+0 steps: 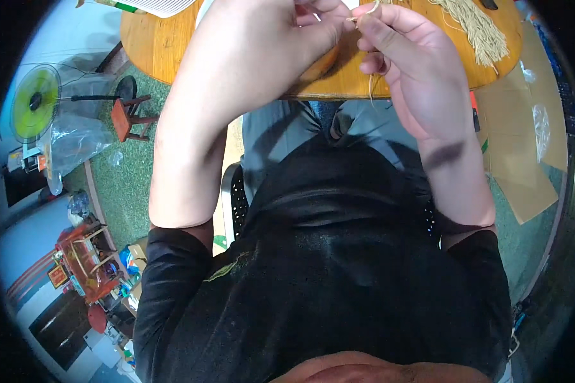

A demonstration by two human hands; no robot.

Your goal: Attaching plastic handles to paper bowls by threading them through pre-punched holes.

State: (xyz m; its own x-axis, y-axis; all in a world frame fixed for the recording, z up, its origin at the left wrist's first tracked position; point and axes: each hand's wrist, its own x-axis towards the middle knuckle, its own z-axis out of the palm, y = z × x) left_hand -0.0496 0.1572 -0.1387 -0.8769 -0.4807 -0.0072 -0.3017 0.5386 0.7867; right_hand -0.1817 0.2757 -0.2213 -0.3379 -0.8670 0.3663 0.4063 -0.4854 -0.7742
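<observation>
I see both hands above the table (172, 45): left hand (268, 45) and right hand (409, 70) fingers pinching pale cord (371, 80), mid-knotting; next needs steady tension, I judge.

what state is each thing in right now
left hand: fingers pinched shut on the string
right hand: fingers pinching the same string
string: thin, pale, loose end hanging below the hands
bundle of cords: lying loose on the wooden table
fan: cannot tell if spinning
</observation>
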